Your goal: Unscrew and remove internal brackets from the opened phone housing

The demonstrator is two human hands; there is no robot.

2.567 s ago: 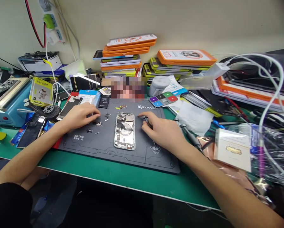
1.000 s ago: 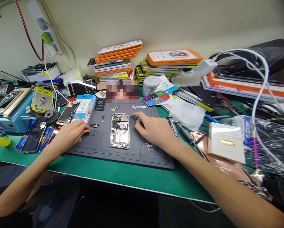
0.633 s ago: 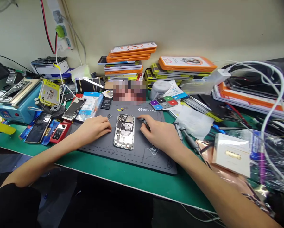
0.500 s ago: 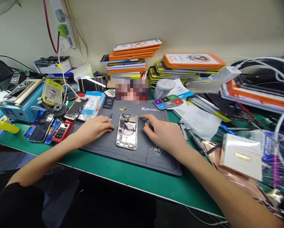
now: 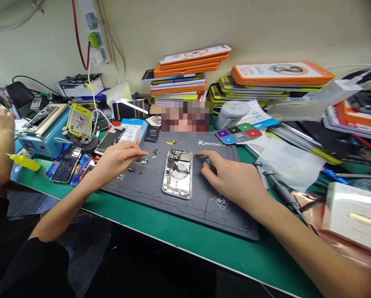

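An opened phone housing [image 5: 177,174] with its inner parts exposed lies on the dark grey work mat [image 5: 160,203]. My left hand [image 5: 120,159] is raised left of the phone, fingers stretched out, with nothing visible in them. Beneath and beside its fingertips are small metal parts [image 5: 144,161] and another little cluster of parts [image 5: 155,152]. To the phone's right, my right hand [image 5: 228,171] is closed around a dark slim tool [image 5: 210,164]. Most of that tool is hidden by the fingers, so its kind is unclear.
A black battery [image 5: 152,133] lies at the mat's back left. Stacked orange boxes [image 5: 281,74] stand along the wall. Grey-handled tools [image 5: 280,188] and a white box [image 5: 355,217] sit to the right. Another person's hand [image 5: 1,120] appears far left, near a blue machine [image 5: 36,138].
My left hand has lifted and drawn back leftward, uncovering small parts on the mat. My right hand keeps the tool beside the phone. The view has swung slightly left; another person's hand now shows.
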